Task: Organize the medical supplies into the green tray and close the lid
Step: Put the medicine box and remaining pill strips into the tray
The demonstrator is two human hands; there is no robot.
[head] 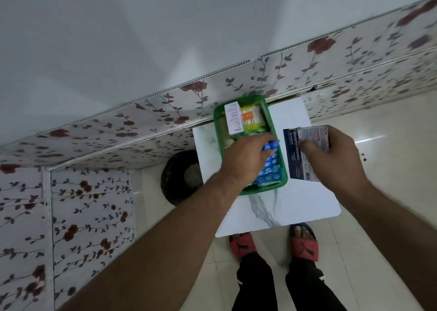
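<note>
The left hand (246,159) pinches a blue dotted blister pack (268,168) inside the green plastic tray (218,126); the right hand (335,154), at three o'clock of it, grips a small printed packet (313,136) above a dark dressings box (294,156).

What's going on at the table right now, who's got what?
A person stands at a small white table, packing a green tray. The left hand is in the tray on a blue blister pack. The right hand holds a small packet over a dark medicated dressings box beside the tray. A white box and yellow-green packet already sit inside. No lid is visible.
</note>
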